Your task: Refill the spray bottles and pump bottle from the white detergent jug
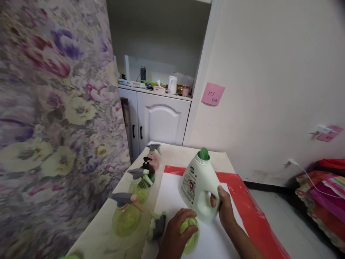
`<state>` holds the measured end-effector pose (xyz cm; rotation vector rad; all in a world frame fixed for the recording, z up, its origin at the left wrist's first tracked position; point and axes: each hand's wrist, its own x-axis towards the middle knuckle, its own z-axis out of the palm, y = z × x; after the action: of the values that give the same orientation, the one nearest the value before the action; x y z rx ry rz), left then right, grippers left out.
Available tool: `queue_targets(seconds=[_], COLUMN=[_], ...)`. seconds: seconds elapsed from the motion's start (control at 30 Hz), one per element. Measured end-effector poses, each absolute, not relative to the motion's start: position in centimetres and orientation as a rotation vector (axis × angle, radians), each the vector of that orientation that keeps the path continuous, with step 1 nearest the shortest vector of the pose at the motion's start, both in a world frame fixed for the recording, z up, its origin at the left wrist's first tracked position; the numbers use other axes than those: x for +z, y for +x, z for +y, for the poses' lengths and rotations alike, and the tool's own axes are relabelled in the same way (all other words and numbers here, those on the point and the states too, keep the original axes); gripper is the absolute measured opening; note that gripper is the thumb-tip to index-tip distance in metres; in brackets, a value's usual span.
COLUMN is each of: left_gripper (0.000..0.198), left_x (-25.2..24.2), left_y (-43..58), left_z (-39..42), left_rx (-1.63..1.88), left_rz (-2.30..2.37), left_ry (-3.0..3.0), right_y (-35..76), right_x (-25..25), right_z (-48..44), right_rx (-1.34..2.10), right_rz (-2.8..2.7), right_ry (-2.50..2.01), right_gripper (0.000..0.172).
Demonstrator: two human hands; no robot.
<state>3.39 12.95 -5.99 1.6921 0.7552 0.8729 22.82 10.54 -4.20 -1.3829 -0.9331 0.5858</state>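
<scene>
My right hand (225, 203) is wrapped round the handle of a pale green detergent jug (198, 183), which leans a little to the left over the white sheet. A green spout (204, 154) shows in the jug's open mouth. Just in front of it, my left hand (179, 230) grips a translucent yellow-green bottle (191, 233) that has no spray head on it. Left of that hand lies a loose grey and green spray head (158, 226), partly hidden by the hand.
Along the table's left side stand a yellow spray bottle (126, 217), a yellow-green one (138, 189), a dark pump bottle (147, 169) and a pink spray bottle (153, 158). White paper (168, 192) lies over a red sheet (244, 198). Behind is a white cabinet (163, 118).
</scene>
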Motion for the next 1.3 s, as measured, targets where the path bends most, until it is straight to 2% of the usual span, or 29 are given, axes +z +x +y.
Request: queue_targets(seconds=[0.13, 0.27, 0.4, 0.5, 0.63, 0.7, 0.77, 0.9, 1.0, 1.3], left_gripper=[0.021, 0.022, 0.028, 0.036, 0.050, 0.054, 0.051, 0.030, 0.026, 0.043], left_x=[-6.1, -6.1, -5.8, -5.8, -6.4, -6.9, -7.2, -6.8, -6.6, -7.6], left_y=[3.5, 3.3, 2.9, 2.7, 2.7, 2.4, 1.6, -1.4, -3.6, -4.6], left_z=[13.2, 13.4, 13.4, 13.3, 12.7, 12.4, 12.1, 12.4, 12.9, 12.5], left_rx=[0.886, 0.857, 0.805, 0.765, 0.717, 0.722, 0.731, 0.587, 0.466, 0.213], left_rz=[0.736, 0.718, 0.702, 0.729, 0.846, 0.900, 0.969, 1.222, 1.376, 1.639], left_ry=[1.721, 1.757, 1.785, 1.822, 1.899, 1.967, 2.067, 2.407, 2.495, 2.644], right_y=[23.2, 23.4, 22.1, 19.8, 16.6, 15.4, 14.7, 14.4, 14.4, 15.9], right_x=[-3.8, -4.2, -7.3, -10.0, -11.8, -12.0, -12.1, -12.5, -12.4, -12.3], right_z=[9.8, 6.9, 2.7, 1.4, 3.1, 4.3, 5.1, 5.6, 5.4, 1.3], right_rx=[0.555, 0.492, 0.440, 0.491, 0.526, 0.552, 0.551, 0.552, 0.539, 0.522], right_rz=[-0.955, -0.930, -0.736, -0.957, -1.081, -1.101, -1.098, -1.078, -1.062, -1.065], right_ry=[-1.424, -1.490, -1.622, -1.606, -1.567, -1.597, -1.626, -1.640, -1.668, -1.692], right_gripper=[0.051, 0.032, 0.044, 0.040, 0.075, 0.086, 0.086, 0.080, 0.077, 0.077])
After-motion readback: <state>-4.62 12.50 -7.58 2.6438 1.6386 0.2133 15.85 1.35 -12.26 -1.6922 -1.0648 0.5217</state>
